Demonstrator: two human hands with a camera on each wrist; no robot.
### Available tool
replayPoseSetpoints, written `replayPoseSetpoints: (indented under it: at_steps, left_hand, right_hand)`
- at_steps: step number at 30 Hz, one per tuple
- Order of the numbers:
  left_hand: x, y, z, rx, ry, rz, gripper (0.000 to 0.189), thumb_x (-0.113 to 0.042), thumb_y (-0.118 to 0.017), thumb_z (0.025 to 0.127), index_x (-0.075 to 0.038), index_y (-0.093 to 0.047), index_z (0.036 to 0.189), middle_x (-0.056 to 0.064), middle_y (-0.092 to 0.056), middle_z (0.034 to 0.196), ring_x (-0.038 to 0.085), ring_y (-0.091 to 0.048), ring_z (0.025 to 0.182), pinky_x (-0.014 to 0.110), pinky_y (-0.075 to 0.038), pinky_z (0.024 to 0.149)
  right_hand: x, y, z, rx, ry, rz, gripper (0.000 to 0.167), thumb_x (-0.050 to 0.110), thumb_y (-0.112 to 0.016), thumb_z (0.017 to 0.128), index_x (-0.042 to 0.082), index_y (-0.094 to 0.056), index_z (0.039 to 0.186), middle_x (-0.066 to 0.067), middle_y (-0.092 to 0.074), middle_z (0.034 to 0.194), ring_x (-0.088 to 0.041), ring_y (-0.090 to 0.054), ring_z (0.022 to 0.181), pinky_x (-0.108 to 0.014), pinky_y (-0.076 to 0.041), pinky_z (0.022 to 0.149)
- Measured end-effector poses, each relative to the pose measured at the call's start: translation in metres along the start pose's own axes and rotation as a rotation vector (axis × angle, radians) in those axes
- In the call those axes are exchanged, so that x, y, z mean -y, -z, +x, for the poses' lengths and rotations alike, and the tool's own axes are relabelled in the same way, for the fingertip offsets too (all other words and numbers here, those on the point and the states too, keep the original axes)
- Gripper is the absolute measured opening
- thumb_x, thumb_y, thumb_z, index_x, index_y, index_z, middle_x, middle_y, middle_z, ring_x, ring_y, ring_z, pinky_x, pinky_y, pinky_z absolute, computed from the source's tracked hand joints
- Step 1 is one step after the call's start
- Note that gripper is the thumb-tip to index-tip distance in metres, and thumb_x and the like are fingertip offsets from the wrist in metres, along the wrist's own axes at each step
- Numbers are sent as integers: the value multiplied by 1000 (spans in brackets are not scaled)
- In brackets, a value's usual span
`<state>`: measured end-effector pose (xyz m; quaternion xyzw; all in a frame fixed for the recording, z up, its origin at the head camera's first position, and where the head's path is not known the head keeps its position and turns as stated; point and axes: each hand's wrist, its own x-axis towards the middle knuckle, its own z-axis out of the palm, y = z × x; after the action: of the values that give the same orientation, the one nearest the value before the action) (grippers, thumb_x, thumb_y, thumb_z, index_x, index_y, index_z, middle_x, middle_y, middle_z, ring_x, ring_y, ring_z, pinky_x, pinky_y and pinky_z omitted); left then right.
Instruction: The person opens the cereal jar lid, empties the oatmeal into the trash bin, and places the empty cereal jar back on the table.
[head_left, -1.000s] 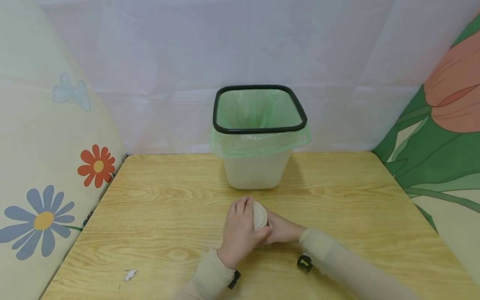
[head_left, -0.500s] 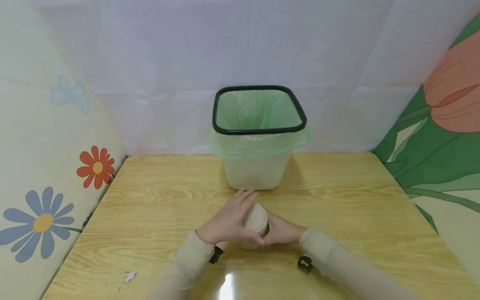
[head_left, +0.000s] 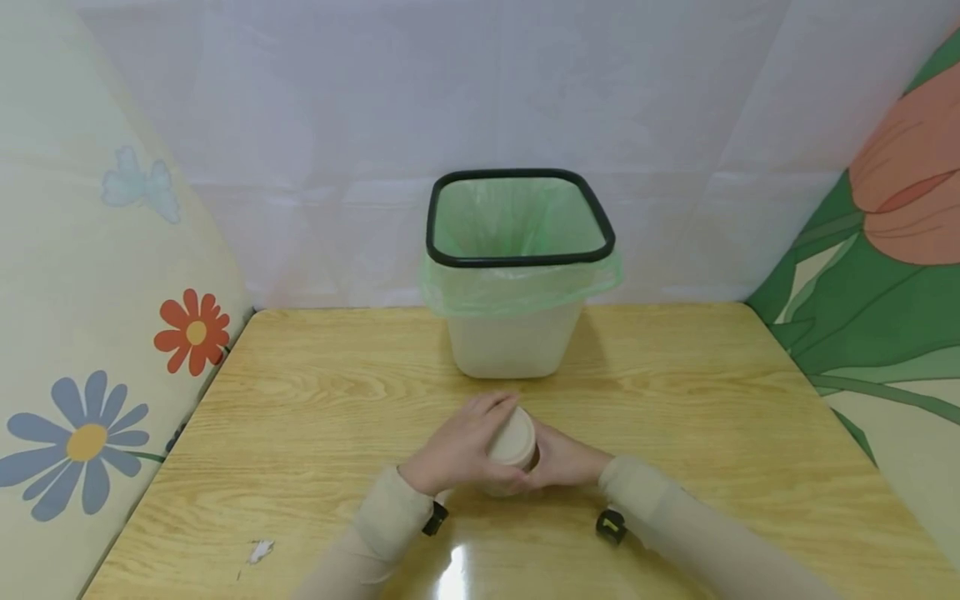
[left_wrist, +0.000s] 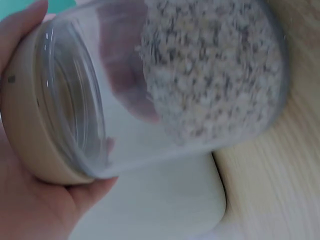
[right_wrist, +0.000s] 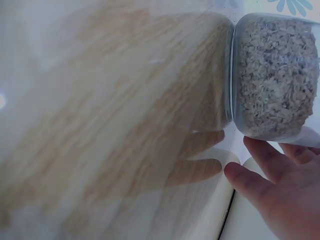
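A clear jar (right_wrist: pixel 277 75) with a beige lid (head_left: pixel 514 439) stands upright on the wooden table, just in front of the bin. Pale, dark-flecked flakes (left_wrist: pixel 215 70) fill its lower part. My left hand (head_left: pixel 463 447) grips the lid from the left, thumb on the near side and fingers round the far side. My right hand (head_left: pixel 564 461) holds the jar's body from the right. Low on the glass, its fingertips (right_wrist: pixel 252 145) touch the wall near the base. In the head view, both hands cover most of the jar's body.
A white bin (head_left: pixel 510 346) with a black rim and green liner (head_left: pixel 517 292) stands behind the jar. A white curtain (head_left: pixel 337 150) hangs at the back, with flower-printed panels on both sides. The tabletop (head_left: pixel 315 400) has a small white worn patch (head_left: pixel 260 551) at front left.
My left hand loosened its fingers, swung its wrist to the left, and closed round the lid again. My right hand and the jar have stayed in place.
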<state>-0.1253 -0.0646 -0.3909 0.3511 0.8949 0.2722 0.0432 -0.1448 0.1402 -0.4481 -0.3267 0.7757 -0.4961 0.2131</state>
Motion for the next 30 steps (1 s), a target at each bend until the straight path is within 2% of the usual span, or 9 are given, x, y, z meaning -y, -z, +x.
replayPoseSetpoints:
  at_steps: [5,13,24,30]
  left_hand:
    - [-5,-6,-2,-94,8,49,95,-46,-80,74,6,-41,143,19,-44,142,32,-44,128,42,-39,105]
    - [-10,-13,-3,-203,21,88,94,-47,-80,72,8,-44,140,21,-49,136,34,-49,120,42,-44,100]
    - [-20,-22,-4,-319,95,134,87,-42,-81,75,11,-48,135,23,-53,130,36,-51,118,44,-48,95]
    - [-22,-27,-4,-401,98,154,86,-42,-83,71,12,-51,131,23,-55,125,38,-53,113,44,-49,93]
  right_hand:
    - [0,1,0,3,-10,12,98,20,-82,76,-6,-21,147,-16,-49,131,-28,-49,117,-36,-38,102]
    - [1,2,-1,1,10,35,97,17,-81,77,-8,-18,147,-20,-48,131,-28,-49,116,-35,-39,101]
    - [0,-3,-1,-18,8,54,100,15,-82,75,-7,-17,148,-20,-46,134,-30,-48,118,-30,-41,99]
    - [2,-4,-1,-21,23,76,96,13,-83,75,-6,-21,146,-18,-48,131,-29,-50,115,-29,-43,97]
